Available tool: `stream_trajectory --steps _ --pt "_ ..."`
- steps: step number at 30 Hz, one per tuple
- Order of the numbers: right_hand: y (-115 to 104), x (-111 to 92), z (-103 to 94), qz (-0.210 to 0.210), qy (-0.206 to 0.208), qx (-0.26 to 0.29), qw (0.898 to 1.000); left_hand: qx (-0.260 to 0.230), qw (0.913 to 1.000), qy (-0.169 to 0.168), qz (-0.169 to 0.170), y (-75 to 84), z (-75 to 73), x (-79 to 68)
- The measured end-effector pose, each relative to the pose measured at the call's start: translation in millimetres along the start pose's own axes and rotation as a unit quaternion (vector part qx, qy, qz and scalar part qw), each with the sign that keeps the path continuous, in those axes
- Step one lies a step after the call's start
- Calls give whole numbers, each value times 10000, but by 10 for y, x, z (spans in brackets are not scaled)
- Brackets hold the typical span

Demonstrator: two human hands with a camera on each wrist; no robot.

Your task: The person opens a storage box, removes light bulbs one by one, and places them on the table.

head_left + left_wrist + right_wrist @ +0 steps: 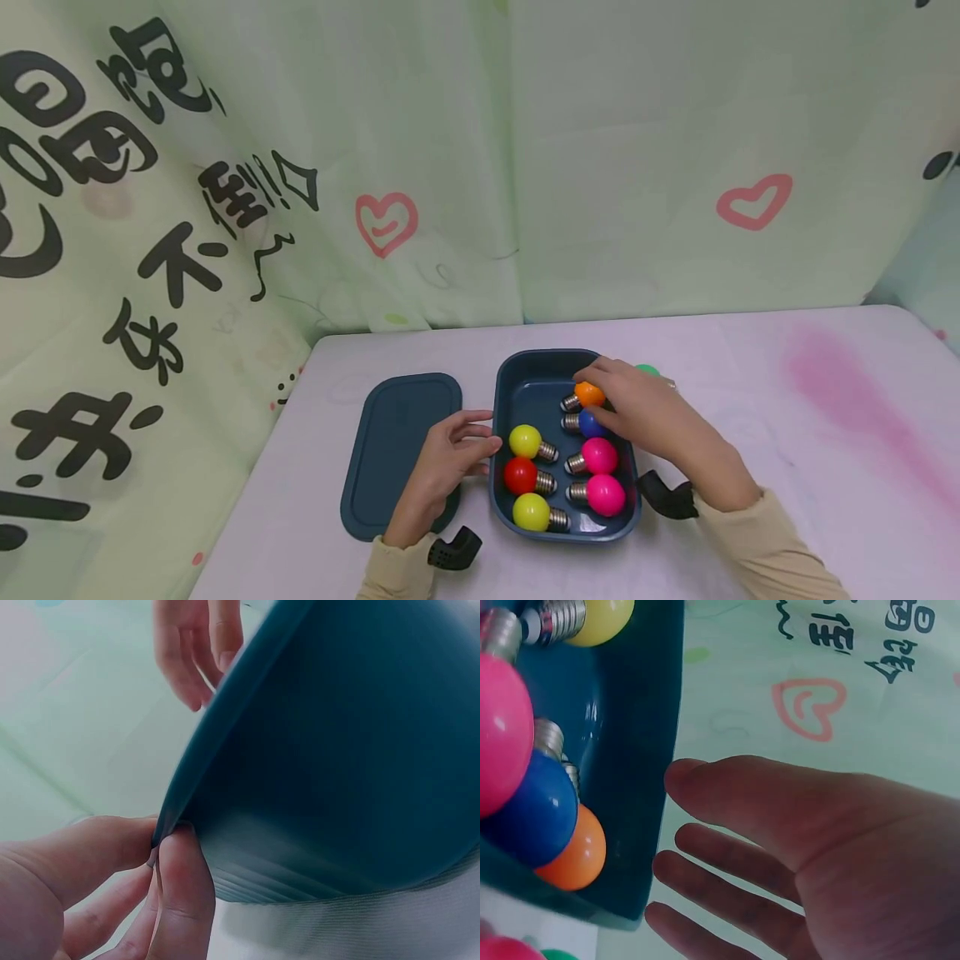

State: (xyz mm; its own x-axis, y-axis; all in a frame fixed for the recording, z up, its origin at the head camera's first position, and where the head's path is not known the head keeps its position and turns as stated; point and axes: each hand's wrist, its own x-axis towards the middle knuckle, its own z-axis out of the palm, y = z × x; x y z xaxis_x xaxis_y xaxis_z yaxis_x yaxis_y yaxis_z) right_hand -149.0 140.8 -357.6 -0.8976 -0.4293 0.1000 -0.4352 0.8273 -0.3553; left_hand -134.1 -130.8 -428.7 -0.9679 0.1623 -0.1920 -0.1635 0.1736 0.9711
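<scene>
A dark blue tub (532,392) holds several light bulbs with metal screw bases. My left hand (448,454) is at its left side, thumb and fingers pinching the rim in the left wrist view. Over the far right corner of the tub hovers my right hand (637,404), its fingers spread and only lightly bent in the right wrist view. Nearest to it are an orange bulb (589,393) and a blue bulb (591,423). Two pink bulbs (600,456) lie below them. On the left side, a red bulb (520,476) sits between two yellow bulbs (525,441).
A flat dark blue lid (397,450) lies on the table left of the tub. Part of a green bulb (647,368) shows behind my right hand, outside the tub. The white table (750,400) ends at a printed curtain (600,167).
</scene>
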Motion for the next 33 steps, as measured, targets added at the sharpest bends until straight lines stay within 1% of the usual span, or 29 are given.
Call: stream_trajectory --steps 5,9,17,26,33 --pt "-52 29 68 -187 -61 183 9996 -34 10000 -18 -16 5 3 3" --pt "-90 48 108 -240 -139 342 9990 -40 10000 -27 -27 11 8 2" --pt "-152 93 200 -343 -321 447 9979 -49 10000 -42 -14 7 8 5" --pt "-243 172 275 -430 -690 445 9957 -92 9999 -93 -30 9 1 9" --pt "-315 240 326 -400 -1008 476 9930 -140 9998 -100 -36 9 -11 -3"
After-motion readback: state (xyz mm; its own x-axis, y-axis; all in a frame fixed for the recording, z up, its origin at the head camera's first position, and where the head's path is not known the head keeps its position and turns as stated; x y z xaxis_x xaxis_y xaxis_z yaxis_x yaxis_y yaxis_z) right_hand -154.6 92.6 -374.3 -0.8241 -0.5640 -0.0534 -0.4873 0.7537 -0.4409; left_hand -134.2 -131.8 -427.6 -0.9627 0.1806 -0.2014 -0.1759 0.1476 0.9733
